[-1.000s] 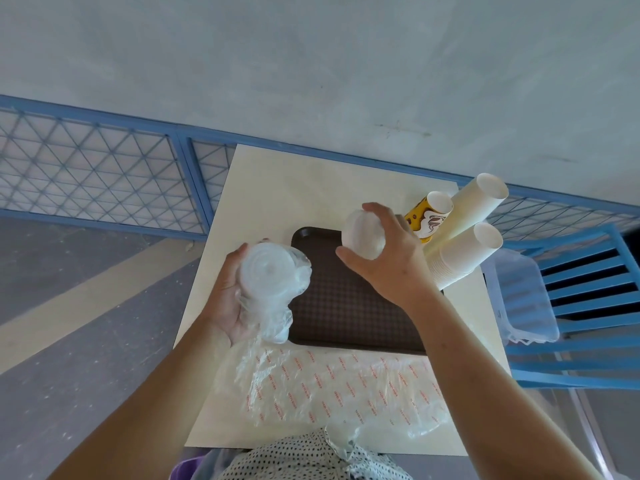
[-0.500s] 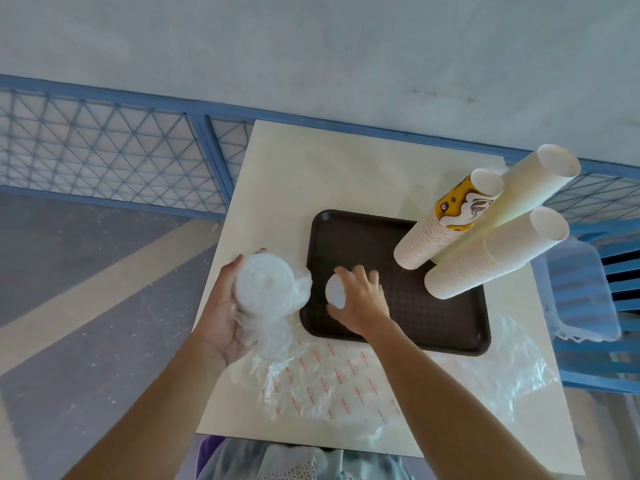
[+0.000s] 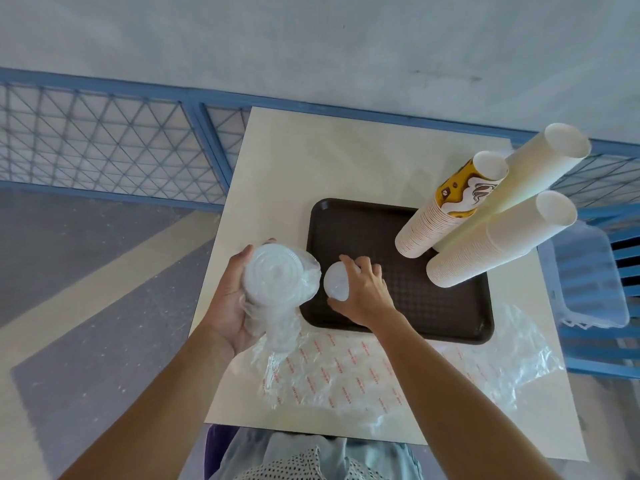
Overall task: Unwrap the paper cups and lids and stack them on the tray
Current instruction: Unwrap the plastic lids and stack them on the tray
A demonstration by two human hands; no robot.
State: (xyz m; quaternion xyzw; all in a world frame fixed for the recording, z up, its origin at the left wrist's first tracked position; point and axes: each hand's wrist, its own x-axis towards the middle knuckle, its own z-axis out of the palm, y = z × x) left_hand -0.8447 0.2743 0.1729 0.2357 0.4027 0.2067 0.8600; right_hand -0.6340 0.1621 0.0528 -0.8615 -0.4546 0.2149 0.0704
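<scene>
Lowered from where it hung above the tray a second ago, the right hand [image 3: 367,292] now sits at the near left corner of the brown tray [image 3: 433,306], fingers curled round a small stack of lids [image 3: 336,284]; whether the stack already touches the tray cannot be told. A pale, smooth table [image 3: 311,161] carries the tray, whose floor is a fine non-slip grid inside a raised rim. Three tall nested columns of paper cups [image 3: 485,247] stand on the tray's far right, one topped by a yellow-printed cup, the others plain white. Crumpled clear wrapping [image 3: 346,375] with red print lies spent along the table's near edge. The left hand [image 3: 227,299] clasps the sleeve of lids [image 3: 273,277], half out of its thin film, just left of the tray and held off the table. The lids are thin, translucent moulded plastic, round and ringed: probably feather-light, springy, slick against one another and apt to slide or fan out if squeezed off-centre. The best hold looks to be round the rims from the side, a fingertip on top keeping the pile square; the film is likely to cling and stretch rather than tear cleanly.
</scene>
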